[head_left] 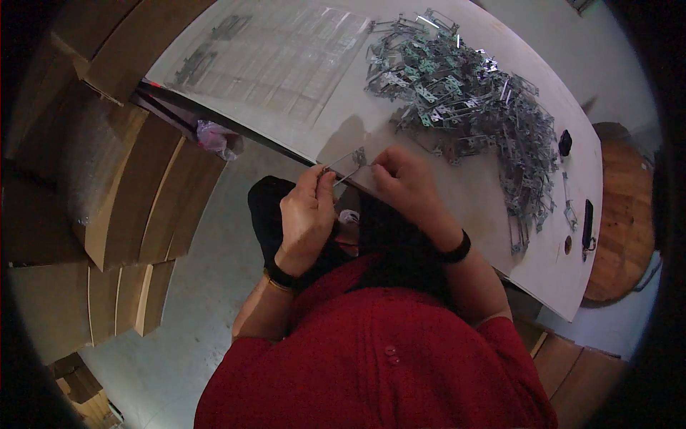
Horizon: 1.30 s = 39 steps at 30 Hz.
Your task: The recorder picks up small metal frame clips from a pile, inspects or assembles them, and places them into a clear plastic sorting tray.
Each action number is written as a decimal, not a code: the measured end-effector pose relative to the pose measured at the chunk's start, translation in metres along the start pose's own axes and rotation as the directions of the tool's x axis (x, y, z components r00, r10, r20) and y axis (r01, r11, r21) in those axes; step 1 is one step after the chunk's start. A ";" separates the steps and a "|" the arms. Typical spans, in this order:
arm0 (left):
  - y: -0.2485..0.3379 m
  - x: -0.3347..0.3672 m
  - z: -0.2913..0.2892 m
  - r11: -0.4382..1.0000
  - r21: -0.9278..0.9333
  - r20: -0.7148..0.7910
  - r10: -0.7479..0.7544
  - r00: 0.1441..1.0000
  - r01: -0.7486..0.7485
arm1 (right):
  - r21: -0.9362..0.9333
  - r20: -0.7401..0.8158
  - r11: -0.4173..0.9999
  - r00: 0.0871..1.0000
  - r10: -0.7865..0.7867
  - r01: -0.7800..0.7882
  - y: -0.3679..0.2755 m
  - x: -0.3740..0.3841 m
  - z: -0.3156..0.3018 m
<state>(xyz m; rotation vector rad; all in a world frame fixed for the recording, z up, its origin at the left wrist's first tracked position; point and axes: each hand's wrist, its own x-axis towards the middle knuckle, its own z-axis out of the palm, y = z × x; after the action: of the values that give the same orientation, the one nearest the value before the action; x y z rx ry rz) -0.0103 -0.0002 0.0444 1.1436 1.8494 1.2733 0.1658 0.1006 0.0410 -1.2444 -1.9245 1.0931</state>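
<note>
Between my hands, over the table's near edge, is a small metal wire bracket [359, 156] with a flat plate at its far end. My left hand [309, 207] pinches the wire end of it between thumb and fingers. My right hand [406, 183] is closed in a pinch close beside the plate end; whatever its fingertips hold is too small to make out. Ahead and to the right lies a large heap of similar metal brackets [457, 93], tangled together on the white table [479, 207].
A clear plastic tray or sheet [286, 57] lies at the table's far left, with a few brackets on it. Cardboard boxes [128, 186] stack along the left. A black object [587, 225] lies near the right edge, beside a round wooden stool [622, 222]. Pink plastic [214, 139] hangs under the table.
</note>
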 end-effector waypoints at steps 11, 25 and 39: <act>-0.008 0.001 0.002 0.998 0.048 -0.019 0.035 0.999 -0.034 | -0.039 -0.023 0.999 1.000 0.018 -0.019 0.000 0.001 0.003; -0.012 -0.011 -0.006 0.982 -0.124 -0.025 -0.149 0.988 0.145 | -0.121 0.038 0.992 0.998 -0.042 0.046 -0.005 -0.002 0.008; -0.021 -0.021 -0.008 0.942 -0.328 -0.053 -0.094 0.994 0.072 | -0.105 0.003 0.970 0.975 -0.221 0.220 -0.012 -0.002 0.009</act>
<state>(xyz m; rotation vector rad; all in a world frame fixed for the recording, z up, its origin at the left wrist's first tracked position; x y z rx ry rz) -0.0140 -0.0252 0.0279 0.8448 1.6356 1.5165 0.1539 0.0930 0.0470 -1.0561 -2.0794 0.8810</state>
